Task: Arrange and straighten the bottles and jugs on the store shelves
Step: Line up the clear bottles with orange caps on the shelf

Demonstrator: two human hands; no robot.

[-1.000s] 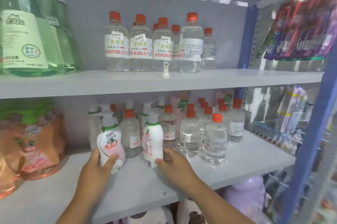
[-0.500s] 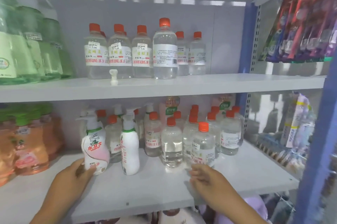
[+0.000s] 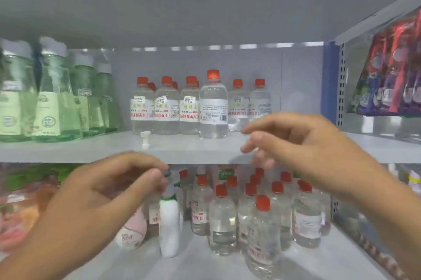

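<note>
On the middle shelf stands a row of clear red-capped bottles. A taller one among them shows its barcode side. A small loose white pump part stands in front of them. The lower shelf holds several more clear red-capped bottles, a white pump bottle and a pink pump bottle. My left hand hovers with loosely curled fingers in front of the white bottle's pump and holds nothing. My right hand is raised before the middle shelf's edge, fingers relaxed and empty.
Tall green bottles fill the left of the middle shelf. Orange-pink jugs sit at the lower left. Hanging packets and a blue upright bound the right side. Another shelf board lies close overhead.
Both hands have left the lower shelf and risen towards the middle shelf. The left hand has let go of the pink pump bottle. My view has tilted upward.
</note>
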